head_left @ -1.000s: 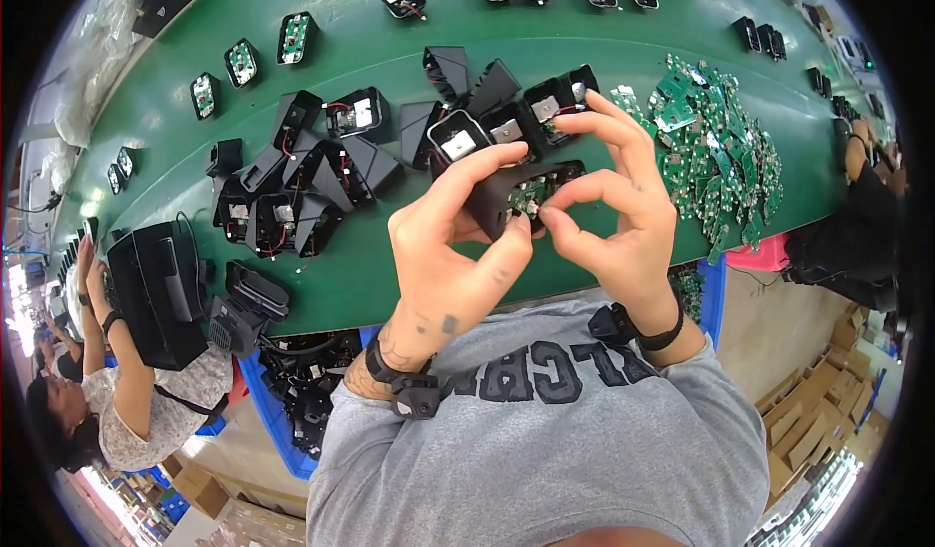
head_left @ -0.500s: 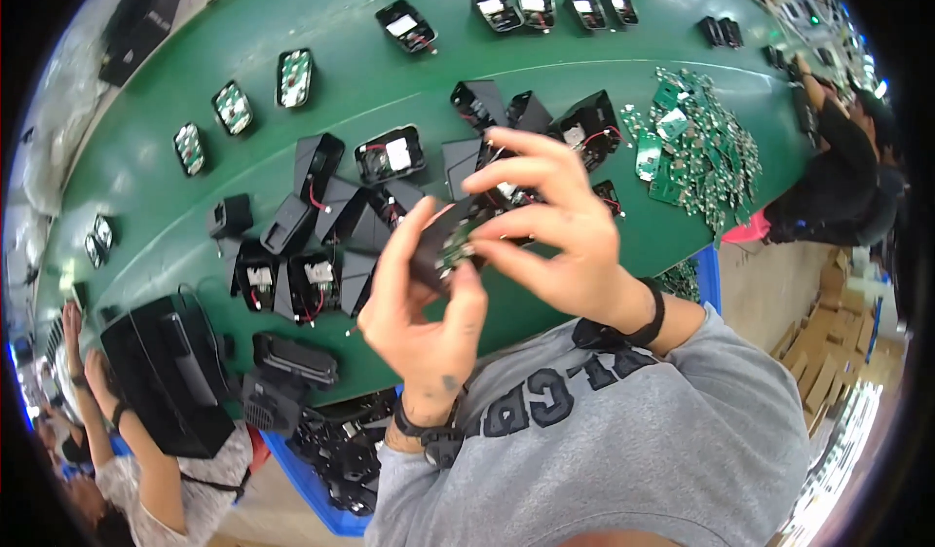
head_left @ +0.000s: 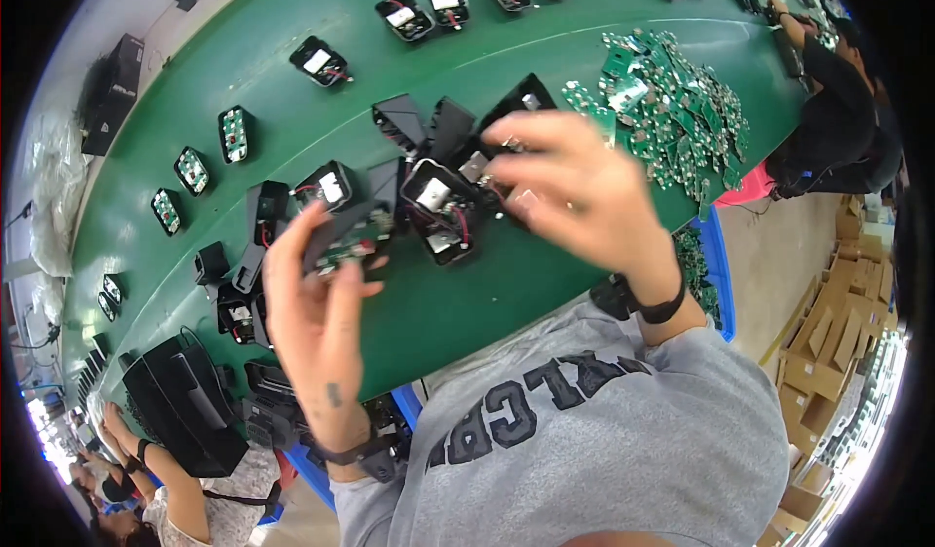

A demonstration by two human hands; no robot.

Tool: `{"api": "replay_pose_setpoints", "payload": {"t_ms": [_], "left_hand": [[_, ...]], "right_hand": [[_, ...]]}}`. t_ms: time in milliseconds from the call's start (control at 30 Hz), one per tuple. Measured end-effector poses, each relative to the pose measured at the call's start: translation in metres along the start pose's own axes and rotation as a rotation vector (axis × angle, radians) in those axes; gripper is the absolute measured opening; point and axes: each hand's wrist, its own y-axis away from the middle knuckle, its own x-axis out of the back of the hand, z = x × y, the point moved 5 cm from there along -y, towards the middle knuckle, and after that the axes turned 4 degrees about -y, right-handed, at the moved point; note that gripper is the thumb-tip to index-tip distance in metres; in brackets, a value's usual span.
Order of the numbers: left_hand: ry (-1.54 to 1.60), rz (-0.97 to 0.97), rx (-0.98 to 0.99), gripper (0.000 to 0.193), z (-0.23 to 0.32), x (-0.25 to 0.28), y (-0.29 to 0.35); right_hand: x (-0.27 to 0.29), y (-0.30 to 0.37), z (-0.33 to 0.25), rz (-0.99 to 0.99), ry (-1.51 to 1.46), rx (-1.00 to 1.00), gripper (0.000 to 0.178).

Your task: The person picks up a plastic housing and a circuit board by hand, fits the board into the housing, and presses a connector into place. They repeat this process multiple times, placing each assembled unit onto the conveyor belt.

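Observation:
My left hand [head_left: 317,318] is closed around a black plastic casing that has a green circuit board [head_left: 355,245] in its open side. My right hand [head_left: 594,191] is slightly blurred, with its fingers apart and curved, and no held thing shows between them. Its fingertips hover over or beside a black casing [head_left: 531,94] and some small metallic parts; touching or not, I cannot tell. Between my hands, a black casing [head_left: 419,172] with a white label and red wires rests among other dark shells.
Green boards lie in a heap [head_left: 672,109] on the green table [head_left: 467,323] at right. A spaced row of casings, including one [head_left: 318,60], runs along the far side. A black box [head_left: 180,401] and a person's arm [head_left: 166,469] are at left. Blue bins [head_left: 716,274] stand below the table edge.
My hands have separated: the left moved left with the casing and board, and the right came off the board toward the shells at right. The view has shifted too.

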Motion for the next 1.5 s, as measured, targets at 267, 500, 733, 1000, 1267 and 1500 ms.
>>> {"api": "replay_pose_setpoints", "payload": {"t_ms": [267,500,733,1000,1267,1500], "left_hand": [[-0.389,0.160,-0.219,0.041,0.026,0.045,-0.051],[-1.042,-0.191,-0.207,0.039,-0.015,0.036,-0.192],[-1.551,0.113,-0.396,0.041,-0.022,0.005,-0.230],[-1.254,0.113,-0.458,0.043,-0.025,-0.016,-0.223],[0.253,-0.088,0.056,0.035,0.028,-0.065,-0.090],[0.338,-0.094,-0.162,0.041,0.022,-0.093,-0.025]], "right_hand": [[0.064,0.053,0.092,0.077,0.495,-0.407,0.032],[0.047,0.047,0.091,-0.124,0.736,-0.375,0.032],[0.074,0.057,0.109,0.043,0.541,-0.405,0.015],[0.090,0.037,0.054,0.315,-0.192,-0.453,0.030],[0.031,0.037,0.052,0.059,-1.092,-0.510,0.009],[-0.003,0.014,0.011,-0.032,-0.662,-0.246,0.005]]}}
